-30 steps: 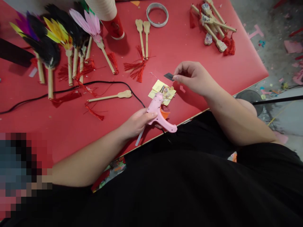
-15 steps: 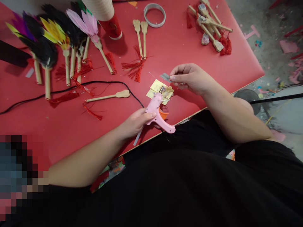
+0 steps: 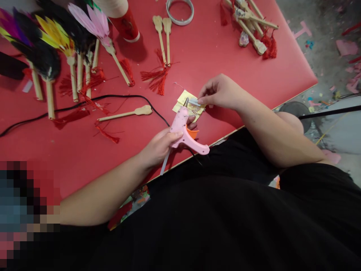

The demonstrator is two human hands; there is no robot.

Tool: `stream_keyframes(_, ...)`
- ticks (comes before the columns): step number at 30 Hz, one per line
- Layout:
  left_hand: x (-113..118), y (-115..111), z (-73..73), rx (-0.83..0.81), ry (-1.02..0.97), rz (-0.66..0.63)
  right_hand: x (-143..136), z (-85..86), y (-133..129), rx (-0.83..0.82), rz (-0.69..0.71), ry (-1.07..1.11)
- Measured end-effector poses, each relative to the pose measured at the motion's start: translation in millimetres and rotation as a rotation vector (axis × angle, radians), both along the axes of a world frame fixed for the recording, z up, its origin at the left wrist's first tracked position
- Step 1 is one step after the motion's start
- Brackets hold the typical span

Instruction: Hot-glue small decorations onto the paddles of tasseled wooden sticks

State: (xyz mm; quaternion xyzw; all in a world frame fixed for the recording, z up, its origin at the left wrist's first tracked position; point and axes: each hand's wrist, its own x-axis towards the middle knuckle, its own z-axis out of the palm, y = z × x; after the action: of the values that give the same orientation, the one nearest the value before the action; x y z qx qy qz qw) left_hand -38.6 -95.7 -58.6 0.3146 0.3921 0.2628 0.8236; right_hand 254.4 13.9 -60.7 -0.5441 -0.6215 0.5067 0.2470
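Feathers (image 3: 55, 34) in purple, black, yellow and pink fan out from wooden handles (image 3: 50, 99) with red tassels at the left of the red table (image 3: 93, 169). Black cord (image 3: 121, 96) curves across the table below them. Next, one bare stick (image 3: 124, 114) lies by itself, and farther back is a stack of paper cups (image 3: 126, 26). Two more sticks (image 3: 160, 37) lie side by side, their tassels spread toward the person. Left hand (image 3: 159, 145) is wrapped around a pink glue gun (image 3: 180, 124), a pale glue stick (image 3: 165, 164) jutting from its back and its nozzle over yellow paper (image 3: 183, 96). Farther back lies a roll of tape (image 3: 192, 15). Just beside the nozzle, thumb and forefinger of the right hand (image 3: 221, 92) pinch a small strip (image 3: 194, 101) over the paper; whether strip and nozzle touch, I cannot tell. Rightmost on the table, more sticks are piled crosswise (image 3: 254, 24).
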Motion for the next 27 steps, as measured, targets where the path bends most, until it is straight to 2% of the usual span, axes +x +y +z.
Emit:
stream_keyframes(4, -0.2, 4.7, -4.7, -0.011, 0.0, 0.016, 4.7, 5.5, 3.7, -0.029, 0.002, -0.07)
stream_keyframes(9, 1.9, 8.3, -0.3, -0.023, 0.024, 0.011, 10.7, 12.9, 5.9, -0.06, 0.0, -0.142)
stream_keyframes(14, 2.5, 8.7, 0.8, -0.015, 0.03, 0.013, 21.7, 11.8, 10.1, -0.017, -0.005, -0.138)
stream_keyframes(19, 0.5, 7.5, -6.3, -0.02, 0.055, 0.04, 30.7, 13.5, 13.6, 0.001, -0.104, -0.069)
stream_keyframes(24, 1.0, 8.2, -8.5, -0.027, 0.06, 0.046, 12.8, 7.8, 15.5, -0.027, -0.06, -0.035)
stream_keyframes(27, 0.4, 8.9, -10.3, -0.02, 0.068, 0.059, -0.6, 2.2, 18.3, 0.08, -0.009, -0.11)
